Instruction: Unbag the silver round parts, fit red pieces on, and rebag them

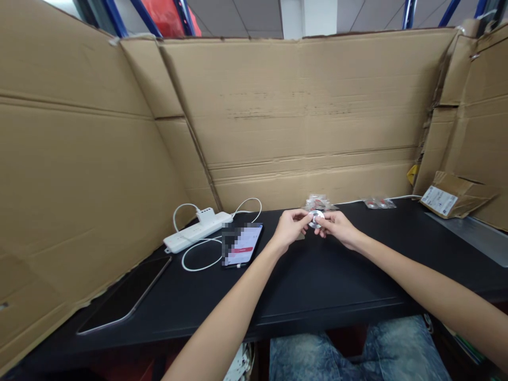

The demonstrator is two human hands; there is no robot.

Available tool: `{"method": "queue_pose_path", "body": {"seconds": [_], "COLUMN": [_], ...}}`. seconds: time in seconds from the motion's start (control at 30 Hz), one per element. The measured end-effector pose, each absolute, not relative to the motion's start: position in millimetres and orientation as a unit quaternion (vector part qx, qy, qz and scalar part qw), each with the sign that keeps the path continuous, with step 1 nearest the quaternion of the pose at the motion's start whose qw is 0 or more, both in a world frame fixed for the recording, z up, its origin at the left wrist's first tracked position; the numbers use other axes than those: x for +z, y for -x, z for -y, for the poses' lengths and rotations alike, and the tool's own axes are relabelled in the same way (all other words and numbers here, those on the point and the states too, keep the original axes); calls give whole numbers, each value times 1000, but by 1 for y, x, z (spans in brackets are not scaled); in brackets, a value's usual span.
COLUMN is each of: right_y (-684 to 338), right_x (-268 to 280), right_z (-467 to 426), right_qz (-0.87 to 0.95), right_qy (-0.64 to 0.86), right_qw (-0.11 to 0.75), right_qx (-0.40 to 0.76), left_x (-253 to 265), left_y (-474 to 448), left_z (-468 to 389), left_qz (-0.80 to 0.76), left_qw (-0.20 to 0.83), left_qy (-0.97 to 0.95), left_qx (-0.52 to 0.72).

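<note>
Both my hands meet over the far middle of the black table, holding a small round silvery disc (pixel 316 218) between them. My left hand (pixel 292 227) pinches its left side with thumb and fingers. On the right side, my right hand (pixel 337 227) grips it, the thumb lying on its face. What exactly the disc is I cannot make out. Just behind it lies a pile of small clear plastic bags (pixel 318 201) with something reddish in them. A small tan piece (pixel 301 236) shows beneath my left hand, partly hidden.
To the left lie a lit phone (pixel 244 246) on a white cable, a white power strip (pixel 198 232) and a dark tablet (pixel 129 296). Further right are more small bags (pixel 379 203), an opened cardboard box (pixel 456 196) and a flat grey sheet (pixel 476 238). Cardboard walls (pixel 297 116) enclose the table.
</note>
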State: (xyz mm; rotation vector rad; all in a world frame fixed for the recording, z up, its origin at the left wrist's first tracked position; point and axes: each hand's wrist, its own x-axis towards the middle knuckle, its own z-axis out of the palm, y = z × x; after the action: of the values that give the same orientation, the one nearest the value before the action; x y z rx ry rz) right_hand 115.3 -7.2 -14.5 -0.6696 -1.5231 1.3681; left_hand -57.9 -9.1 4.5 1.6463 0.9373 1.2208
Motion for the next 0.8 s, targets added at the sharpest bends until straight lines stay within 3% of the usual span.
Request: {"method": "queue_pose_path", "body": {"seconds": [0.1, 0.27, 0.8], "right_y": [-114, -115, -121], "right_x": [-15, -13, -11], "right_z": [6, 6, 3], "right_qz": [644, 593, 413], "right_qy": [291, 294, 304], "right_qw": [474, 485, 492], "right_qx": [526, 571, 704], "left_x": [3, 3, -1], "left_y": [59, 61, 61], "left_z": [7, 4, 1], "left_qz": [-372, -350, -376], "left_qw": [430, 485, 419], "left_qy": [-658, -605, -621], "left_qx": [493, 526, 546]}}
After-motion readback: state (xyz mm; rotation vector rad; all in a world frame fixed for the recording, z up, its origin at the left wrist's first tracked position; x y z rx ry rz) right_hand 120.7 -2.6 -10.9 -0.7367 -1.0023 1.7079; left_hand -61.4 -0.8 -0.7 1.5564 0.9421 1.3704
